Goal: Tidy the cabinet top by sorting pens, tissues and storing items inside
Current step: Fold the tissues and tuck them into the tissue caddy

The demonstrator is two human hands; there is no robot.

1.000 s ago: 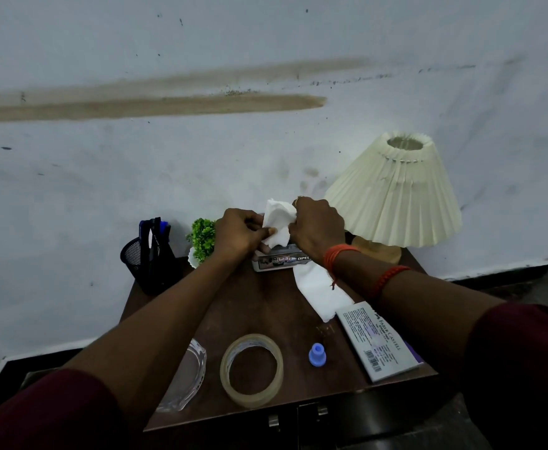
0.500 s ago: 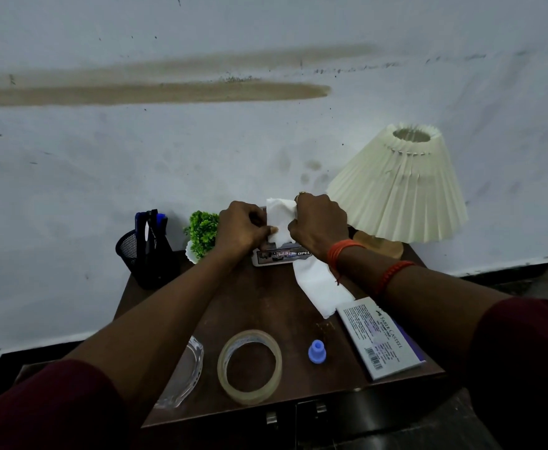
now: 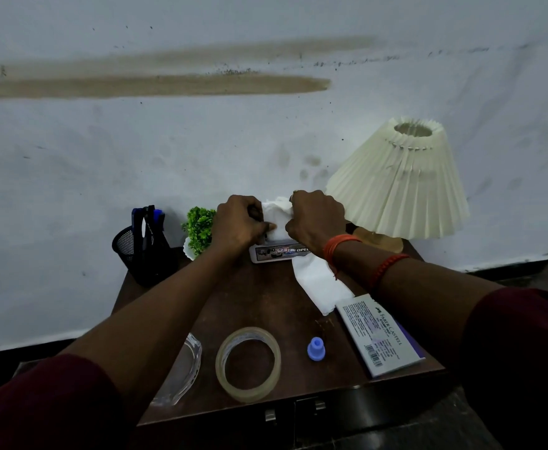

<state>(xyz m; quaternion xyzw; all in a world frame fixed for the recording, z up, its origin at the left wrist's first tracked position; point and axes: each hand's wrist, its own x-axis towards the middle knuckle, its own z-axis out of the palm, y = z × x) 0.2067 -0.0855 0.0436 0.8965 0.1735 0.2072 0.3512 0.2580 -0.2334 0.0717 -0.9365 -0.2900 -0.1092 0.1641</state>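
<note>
At the back of the brown cabinet top (image 3: 259, 297) lies a flat tissue pack (image 3: 277, 253) with a printed front. A white tissue (image 3: 276, 219) bunches up above it, pinched from both sides by my left hand (image 3: 238, 224) and my right hand (image 3: 315, 219). A second white tissue (image 3: 319, 284) lies flat on the wood, trailing from the pack toward me under my right wrist. A black mesh pen holder (image 3: 143, 251) with blue pens stands at the back left corner.
A small green plant (image 3: 199, 228) sits left of the pack, a cream pleated lamp (image 3: 402, 183) at the back right. Near the front edge lie a clear glass dish (image 3: 181, 368), a tape roll (image 3: 248, 363), a blue cap (image 3: 316, 348) and a stamp-pad box (image 3: 379, 334).
Both hands have pressed the bunched tissue lower toward the pack; less of it shows above my fingers. The other things on the cabinet have not moved.
</note>
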